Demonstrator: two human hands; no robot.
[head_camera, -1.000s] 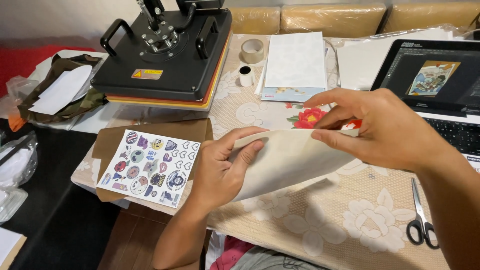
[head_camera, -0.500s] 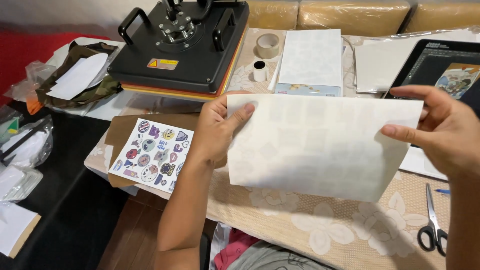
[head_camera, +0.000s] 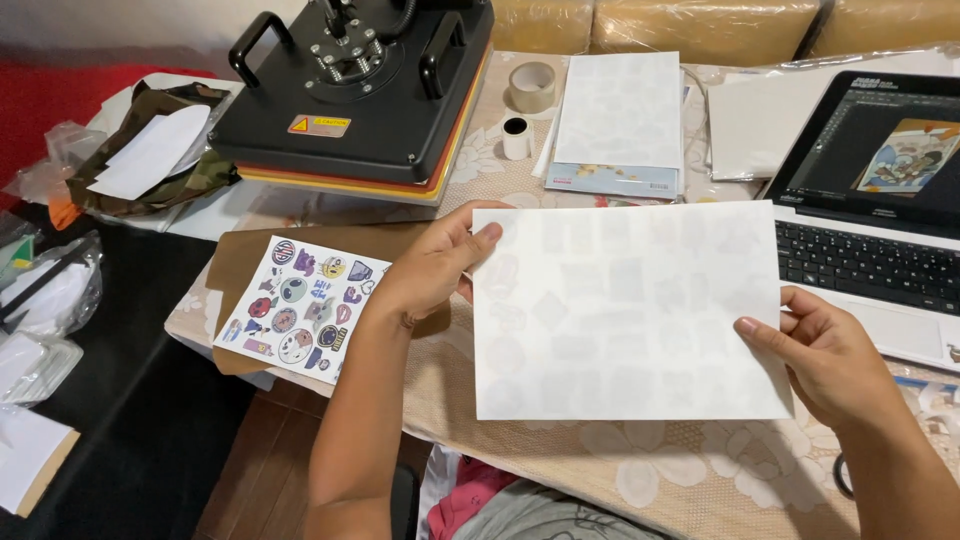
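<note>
White sheet (head_camera: 625, 310), faint shapes showing through: both hands are gripping it flat above the table (head_camera: 520, 440), left hand (head_camera: 430, 270) pinching the upper left edge, right hand (head_camera: 815, 360) the lower right. Left: sticker sheet (head_camera: 300, 307) lying on brown paper (head_camera: 235, 270). Far: black heat press (head_camera: 370, 85) bearing a yellow-red label (head_camera: 320, 125), tape roll (head_camera: 531, 87), paper stack (head_camera: 620, 125). Right: laptop (head_camera: 870, 230), partly cut off.

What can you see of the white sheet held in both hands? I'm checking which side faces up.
The white sheet is a thin rectangle of paper, held flat and level above the flowered tablecloth. Its upper face is blank; faint grey shapes show through from below. The left hand pinches its upper left edge, the right hand its lower right edge. It looks uncreased.
</note>
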